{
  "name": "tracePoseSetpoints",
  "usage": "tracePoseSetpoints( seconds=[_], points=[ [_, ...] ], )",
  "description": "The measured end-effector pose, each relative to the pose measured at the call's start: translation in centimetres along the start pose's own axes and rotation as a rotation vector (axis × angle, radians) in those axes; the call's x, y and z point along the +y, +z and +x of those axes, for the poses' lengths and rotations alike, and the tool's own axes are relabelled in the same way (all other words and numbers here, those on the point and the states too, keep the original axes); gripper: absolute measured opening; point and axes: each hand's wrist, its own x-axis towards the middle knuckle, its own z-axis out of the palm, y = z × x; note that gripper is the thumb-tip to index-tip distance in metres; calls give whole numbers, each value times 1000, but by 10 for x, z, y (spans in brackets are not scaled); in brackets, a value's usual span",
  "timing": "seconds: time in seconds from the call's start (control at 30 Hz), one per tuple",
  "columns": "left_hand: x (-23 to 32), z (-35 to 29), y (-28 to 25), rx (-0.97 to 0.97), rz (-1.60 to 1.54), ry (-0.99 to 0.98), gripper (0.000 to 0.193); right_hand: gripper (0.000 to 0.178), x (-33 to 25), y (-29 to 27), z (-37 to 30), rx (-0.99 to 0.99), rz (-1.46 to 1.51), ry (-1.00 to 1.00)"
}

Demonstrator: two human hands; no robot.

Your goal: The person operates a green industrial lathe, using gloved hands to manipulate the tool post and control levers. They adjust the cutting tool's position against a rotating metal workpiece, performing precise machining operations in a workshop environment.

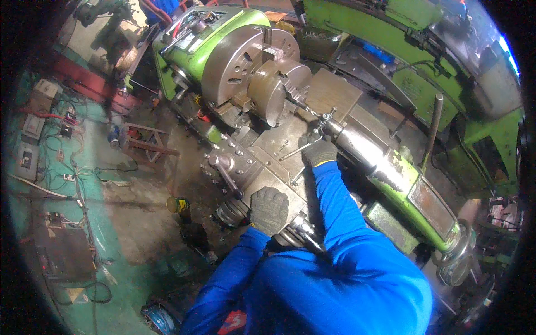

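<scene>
My right hand [320, 152], in a dark grey work glove, is closed around a thin metal rod [291, 152] just below a drill chuck [324, 118]. A twist drill bit [306, 108] sticks out of that chuck toward the round workpiece [271, 94] in the lathe's big jawed faceplate [231, 70]. The tailstock's shiny quill [363, 146] carries the drill chuck. My left hand [269, 210], gloved too, rests on the near side of the lathe carriage with its fingers bent. Whatever lies under its fingertips is hidden.
Left of my left hand stands a lever with a dark knob [229, 177] on the tool post. The green tailstock [413, 187] extends to the right. Beyond it are more green machines [419, 89]. Cables and electrical boxes [33, 125] lie on the green floor at left.
</scene>
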Motion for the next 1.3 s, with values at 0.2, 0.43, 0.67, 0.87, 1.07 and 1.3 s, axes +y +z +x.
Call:
tracePoseSetpoints(
  seconds=[0.2, 0.43, 0.67, 0.87, 1.07, 1.3],
  points=[
    [0, 0, 1, -4, -8, -20, 15, 47, -18, -9, 5, -18, 120, 204],
    [4, 9, -16, -42, 7, -9, 14, 69, -34, -42, 20, -37, 465, 455],
    [5, 16, -34, 114, -65, 51, 11, 69, -41, -31, 23, 90, 437, 632],
    [5, 17, -31, 168, -124, 75, 11, 58, -39, -27, 24, 109, 419, 576],
    [7, 21, -32, 135, -112, 119, 12, 52, 4, 38, 44, 99, 366, 313],
    [-3, 2, -7, 197, -166, 45, 11, 56, 3, 35, 41, -29, 227, 391]
  ],
)
